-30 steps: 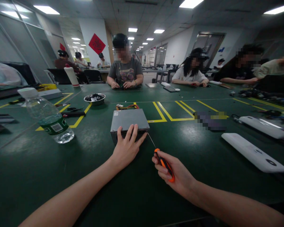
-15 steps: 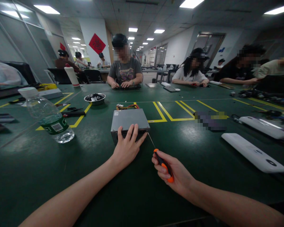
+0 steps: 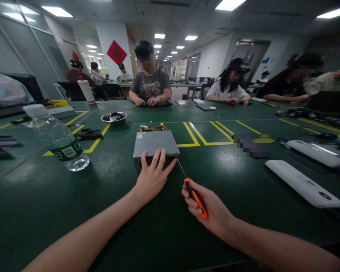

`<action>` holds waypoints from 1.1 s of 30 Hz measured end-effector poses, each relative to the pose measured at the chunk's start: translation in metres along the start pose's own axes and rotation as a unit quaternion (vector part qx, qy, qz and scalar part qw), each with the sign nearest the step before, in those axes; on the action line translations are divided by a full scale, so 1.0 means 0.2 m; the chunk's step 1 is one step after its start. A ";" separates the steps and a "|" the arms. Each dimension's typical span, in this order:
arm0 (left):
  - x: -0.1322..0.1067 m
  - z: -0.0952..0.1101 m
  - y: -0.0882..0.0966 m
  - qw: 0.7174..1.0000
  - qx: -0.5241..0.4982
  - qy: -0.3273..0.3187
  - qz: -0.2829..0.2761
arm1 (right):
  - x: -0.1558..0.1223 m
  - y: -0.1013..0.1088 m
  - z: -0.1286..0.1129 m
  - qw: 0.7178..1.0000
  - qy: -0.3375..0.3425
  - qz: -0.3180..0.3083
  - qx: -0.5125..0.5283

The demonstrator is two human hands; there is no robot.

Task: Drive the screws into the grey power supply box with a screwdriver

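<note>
A grey metal computer power supply sits on the green table, its bundle of coloured wires at the far side. My left hand lies with fingers spread over its near edge and front face, touching it without wrapping round it. In my right hand is a screwdriver with an orange and black handle, the fingers closed round it. Its thin shaft points up and left to the near right corner of the power supply, by my left fingertip. Whether the tip sits in a screw is too small to tell.
Left of the power supply stands a water bottle. Behind are a metal bowl of small dark parts and a white cup. White devices lie at right. Yellow tape marks the table. A person works opposite.
The screwdriver handle has turned a little in my right hand, showing its orange stripe differently. My left hand and the power supply have stayed in place.
</note>
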State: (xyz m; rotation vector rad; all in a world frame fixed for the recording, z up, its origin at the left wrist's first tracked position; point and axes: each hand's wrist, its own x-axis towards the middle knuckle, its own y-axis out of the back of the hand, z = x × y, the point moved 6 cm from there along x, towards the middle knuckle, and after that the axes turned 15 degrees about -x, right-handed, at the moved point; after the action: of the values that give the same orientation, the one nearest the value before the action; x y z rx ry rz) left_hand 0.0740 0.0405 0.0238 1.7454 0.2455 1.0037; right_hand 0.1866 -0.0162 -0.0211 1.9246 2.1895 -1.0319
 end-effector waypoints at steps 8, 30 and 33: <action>0.00 0.00 0.01 1.000 -0.006 -0.001 0.006 | 0.00 0.00 0.00 1.000 -0.007 -0.007 0.010; 0.00 0.00 0.00 1.000 -0.009 0.000 0.007 | 0.00 0.00 0.01 1.000 -0.017 -0.007 0.016; 0.00 0.00 0.00 1.000 -0.005 -0.001 0.003 | 0.00 -0.01 0.01 0.999 -0.026 -0.011 0.017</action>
State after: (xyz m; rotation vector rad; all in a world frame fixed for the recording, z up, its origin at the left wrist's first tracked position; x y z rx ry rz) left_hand 0.0739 0.0403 0.0244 1.7398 0.2338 1.0066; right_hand 0.1840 -0.0169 -0.0220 1.8696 2.1843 -1.1164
